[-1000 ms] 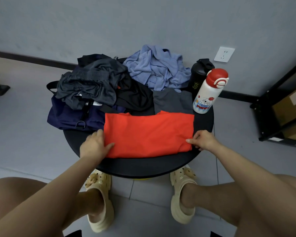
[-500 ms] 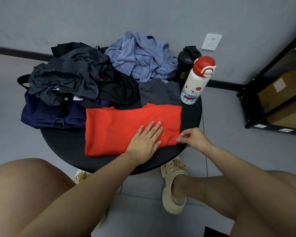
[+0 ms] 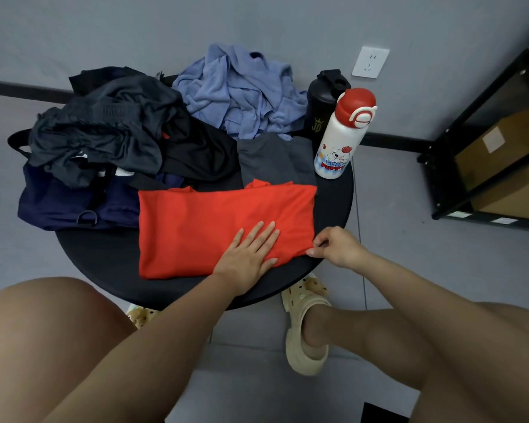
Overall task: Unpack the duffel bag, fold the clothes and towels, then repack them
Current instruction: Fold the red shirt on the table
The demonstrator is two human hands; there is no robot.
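A partly folded red shirt lies flat on the round black table. My left hand presses flat on the shirt's near right part, fingers straight. My right hand pinches the shirt's near right corner. Behind it lie a folded grey garment, a black garment, crumpled dark grey clothes and a crumpled blue towel. The navy duffel bag sits at the table's left under the dark clothes.
A white bottle with a red cap and a black bottle stand at the table's right rear. A black shelf with cardboard boxes is at the right. My knees and beige clogs are under the table's front edge.
My left hand moved from the shirt's left edge across to its right part and now lies flat there. My right hand stays at the right corner. The camera shifted slightly.
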